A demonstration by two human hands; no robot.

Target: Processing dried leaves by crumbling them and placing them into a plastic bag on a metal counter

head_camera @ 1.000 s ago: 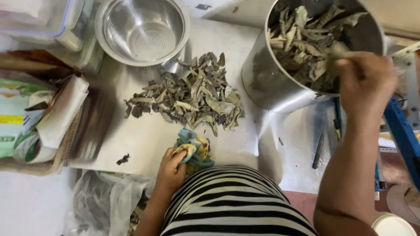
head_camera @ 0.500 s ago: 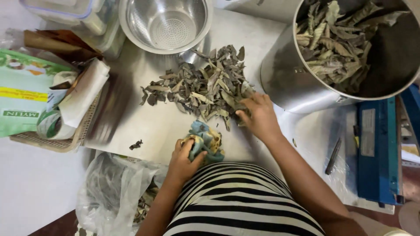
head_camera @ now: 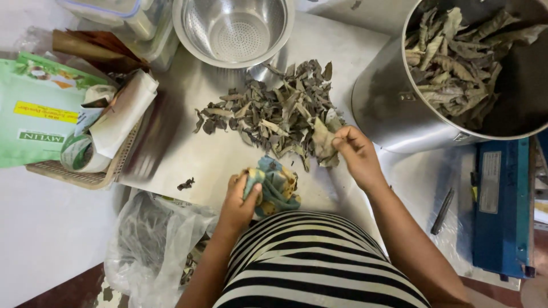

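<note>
**Right hand back at the leaf heap, one leaf pinched**

A second earlier my right hand (head_camera: 357, 153) had been up at the big round steel pot (head_camera: 388, 108) on my right, over the dried leaves inside it. Half a second later it had come down to the heap on the sheet, and at this moment its fingers were pinched shut on one broad, pale dried leaf (head_camera: 322, 142) at the heap's near right edge. I judged that to mean one more leaf was being taken up for handling, with the rest of the heap waiting.

My left hand (head_camera: 242, 194) had hardly moved through all this. It was closed around a crumpled cloth in blue and yellow (head_camera: 278, 185), held just in front of my striped shirt, close to the leaf but not touching it.

The loose heap of grey-green dried leaves (head_camera: 274, 111) lay in the middle of the shiny metal sheet (head_camera: 188, 142). Behind it stood a perforated steel colander bowl (head_camera: 234, 28). To the left sat a flat woven tray (head_camera: 74, 174) carrying a green packet (head_camera: 34, 108) and a rolled white paper (head_camera: 123, 114). A clear plastic bag (head_camera: 151, 239) slumped below the sheet's near left edge, and one stray leaf scrap (head_camera: 185, 183) lay apart from the heap. A blue box-shaped machine (head_camera: 502, 205) and a dark pen (head_camera: 442, 211) lay to my right. Nothing stood between my hands and the heap.
</note>
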